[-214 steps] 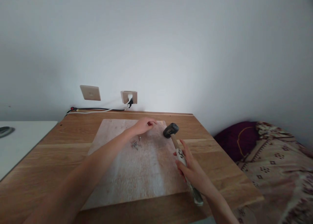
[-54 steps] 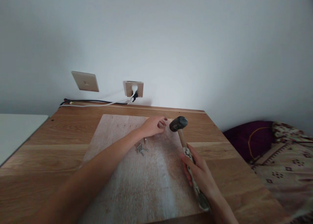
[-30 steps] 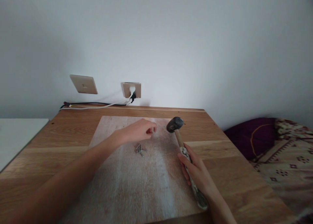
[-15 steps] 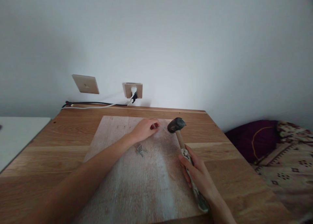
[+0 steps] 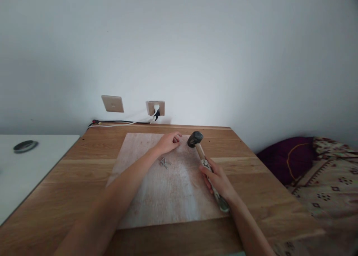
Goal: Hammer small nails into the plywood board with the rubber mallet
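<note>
Your right hand (image 5: pixel 219 179) has its fingers wrapped firmly around the hammer (image 5: pixel 200 151), its dark head over the far right part of the pale board (image 5: pixel 167 200). Your left hand (image 5: pixel 169 142) curls its fingers near the board's far edge; whether they pinch anything cannot be told. Metal fasteners (image 5: pixel 163 163) lie heaped just nearer to you. With the head so near, a misaimed swing could strike your left fingers; jolts through the tabletop (image 5: pixel 246 174) could scatter the heap.
</note>
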`<state>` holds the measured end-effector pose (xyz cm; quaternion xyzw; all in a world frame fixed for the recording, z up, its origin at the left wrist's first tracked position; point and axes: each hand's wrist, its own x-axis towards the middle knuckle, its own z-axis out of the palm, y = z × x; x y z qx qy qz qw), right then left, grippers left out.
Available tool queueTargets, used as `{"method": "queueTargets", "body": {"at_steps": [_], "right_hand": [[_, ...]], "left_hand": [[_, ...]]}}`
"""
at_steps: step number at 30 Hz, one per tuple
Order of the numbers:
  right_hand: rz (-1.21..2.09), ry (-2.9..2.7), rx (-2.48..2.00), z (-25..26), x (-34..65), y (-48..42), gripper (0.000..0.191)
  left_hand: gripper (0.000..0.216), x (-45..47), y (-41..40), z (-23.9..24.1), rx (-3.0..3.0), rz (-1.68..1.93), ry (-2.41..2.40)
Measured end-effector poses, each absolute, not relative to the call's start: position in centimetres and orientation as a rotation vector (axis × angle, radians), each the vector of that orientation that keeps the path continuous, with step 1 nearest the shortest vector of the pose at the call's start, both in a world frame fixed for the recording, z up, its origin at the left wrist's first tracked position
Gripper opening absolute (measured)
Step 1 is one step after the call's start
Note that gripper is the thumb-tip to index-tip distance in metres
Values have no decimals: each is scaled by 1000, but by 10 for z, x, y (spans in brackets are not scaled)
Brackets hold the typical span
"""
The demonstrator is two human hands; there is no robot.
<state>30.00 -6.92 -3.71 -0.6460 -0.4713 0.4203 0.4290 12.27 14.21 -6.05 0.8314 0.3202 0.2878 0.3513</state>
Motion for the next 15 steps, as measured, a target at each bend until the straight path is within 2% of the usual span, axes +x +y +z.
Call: {"method": "queueTargets", "body": {"at_steps": [4,12,15], "right_hand": [[1040,-1162,-1548,-35,298,-69,33],[1018,-1253,-1512,-29,297,-56,30],[992,-1314,-1489,-24,293,-41,35]], "left_hand": [[28,123,142,-59,2197,776,849],[33,124,147,-68,2194,838,832],[39,124,147,-69,2169,818,808]]}}
